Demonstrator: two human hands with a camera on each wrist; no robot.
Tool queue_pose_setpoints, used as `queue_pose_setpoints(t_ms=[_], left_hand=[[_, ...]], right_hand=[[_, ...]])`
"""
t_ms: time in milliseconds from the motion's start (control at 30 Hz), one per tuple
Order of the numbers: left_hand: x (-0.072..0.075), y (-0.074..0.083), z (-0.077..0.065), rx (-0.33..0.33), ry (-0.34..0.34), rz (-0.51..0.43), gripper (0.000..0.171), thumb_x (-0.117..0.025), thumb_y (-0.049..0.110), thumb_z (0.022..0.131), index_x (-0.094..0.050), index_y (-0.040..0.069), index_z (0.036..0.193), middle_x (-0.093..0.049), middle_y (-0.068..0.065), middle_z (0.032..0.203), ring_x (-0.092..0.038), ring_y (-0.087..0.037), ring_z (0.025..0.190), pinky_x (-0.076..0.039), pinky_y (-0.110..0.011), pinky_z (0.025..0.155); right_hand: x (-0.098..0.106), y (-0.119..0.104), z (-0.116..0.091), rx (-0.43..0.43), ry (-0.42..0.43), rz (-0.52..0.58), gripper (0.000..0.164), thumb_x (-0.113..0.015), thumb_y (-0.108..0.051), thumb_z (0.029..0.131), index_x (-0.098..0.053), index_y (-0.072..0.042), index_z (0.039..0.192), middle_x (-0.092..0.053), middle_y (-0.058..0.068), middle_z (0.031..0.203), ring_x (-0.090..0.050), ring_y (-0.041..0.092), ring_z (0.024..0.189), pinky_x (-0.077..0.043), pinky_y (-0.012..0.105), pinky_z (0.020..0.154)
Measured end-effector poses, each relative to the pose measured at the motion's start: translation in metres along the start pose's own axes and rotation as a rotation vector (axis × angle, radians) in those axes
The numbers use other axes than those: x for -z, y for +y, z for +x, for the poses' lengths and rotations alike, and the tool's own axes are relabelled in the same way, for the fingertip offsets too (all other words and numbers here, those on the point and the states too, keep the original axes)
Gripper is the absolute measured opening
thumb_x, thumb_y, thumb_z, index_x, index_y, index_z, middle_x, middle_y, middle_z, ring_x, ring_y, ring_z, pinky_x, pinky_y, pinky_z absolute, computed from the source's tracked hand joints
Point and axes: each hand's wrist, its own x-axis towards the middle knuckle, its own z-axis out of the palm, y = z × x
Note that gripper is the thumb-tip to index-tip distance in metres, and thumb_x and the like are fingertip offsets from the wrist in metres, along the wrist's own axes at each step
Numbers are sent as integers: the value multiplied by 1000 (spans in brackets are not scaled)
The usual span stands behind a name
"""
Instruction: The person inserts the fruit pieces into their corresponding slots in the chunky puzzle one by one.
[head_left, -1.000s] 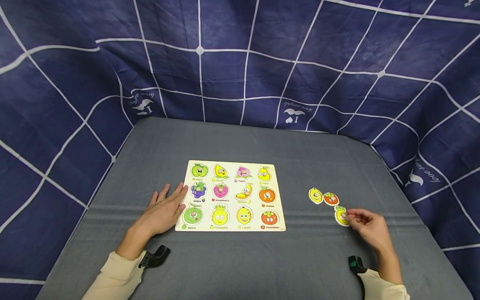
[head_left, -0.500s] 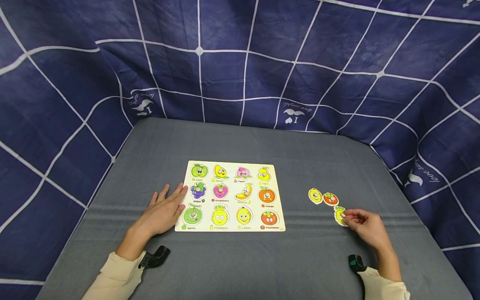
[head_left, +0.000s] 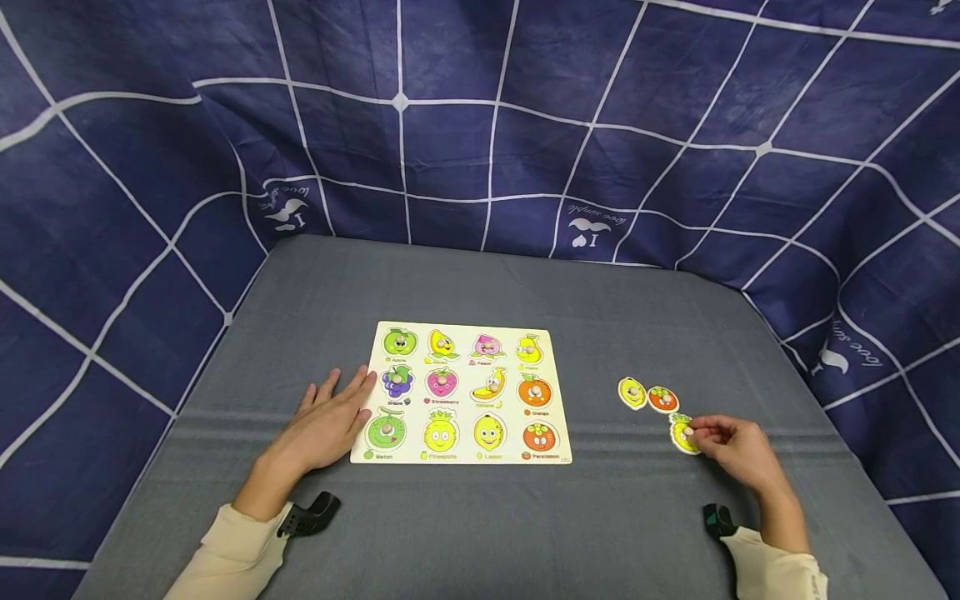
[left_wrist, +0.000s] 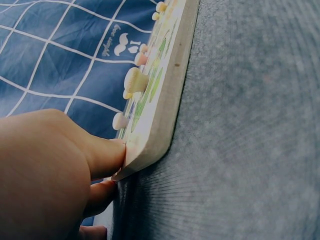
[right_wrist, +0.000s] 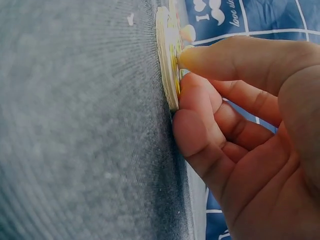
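Observation:
A cream fruit puzzle board (head_left: 461, 454) lies flat on the grey cloth, with knobbed fruit pieces in its upper rows and a knobbed melon piece (head_left: 386, 431) at bottom left. The pineapple, lemon and persimmon pictures in its bottom row show no knobs. My left hand (head_left: 322, 425) rests at the board's left edge, fingers straight, its thumb touching the corner in the left wrist view. To the right of the board, my right hand (head_left: 738, 454) pinches the pineapple puzzle piece (head_left: 681, 437) by its knob, which the fingertips mostly hide in the right wrist view. That piece lies on the cloth.
Beside the pineapple piece lie a lemon piece (head_left: 632, 393) and a persimmon piece (head_left: 663, 399), close together. The grey cloth surface (head_left: 480, 283) is bounded by a dark blue curtain (head_left: 450, 150) with white lines at the back and sides.
Almost nothing differs. My right hand shifts very slightly at the pineapple piece, while my left hand and the board stay where they were.

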Motion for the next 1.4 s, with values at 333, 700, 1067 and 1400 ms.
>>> queue_pose_setpoints(t_ms=[333, 700, 1067, 1400], left_hand=[[0, 1, -1, -2, 0, -4, 55, -52, 16, 102, -35, 0, 152, -33, -22, 155, -17, -57, 141, -12, -74, 106], [0, 1, -1, 3, -6, -10, 55, -52, 16, 103, -34, 0, 152, -32, -22, 156, -16, -56, 141, -11, -73, 106], [2, 1, -1, 8, -14, -15, 56, -51, 16, 103, -33, 1, 153, -31, -21, 156, -15, -56, 142, -9, -73, 106], [0, -1, 0, 7, -17, -10, 56, -52, 17, 102, -33, 0, 153, -30, -22, 156, -15, -56, 141, -9, -74, 106]], right_hand=[[2, -3, 1, -24, -52, -4, 13, -73, 6, 82, -69, 12, 93, -67, 6, 76, -55, 0, 61, -46, 20, 50], [4, -5, 2, -46, -73, -23, 13, -74, 5, 82, -69, 11, 92, -67, 7, 76, -55, 1, 61, -46, 21, 51], [7, -6, 2, -56, -86, -39, 13, -75, 3, 83, -69, 11, 93, -67, 8, 77, -54, 1, 60, -46, 21, 51], [10, -12, -1, -56, -89, -33, 13, -74, 3, 83, -69, 11, 93, -67, 5, 76, -55, 2, 60, -47, 22, 51]])
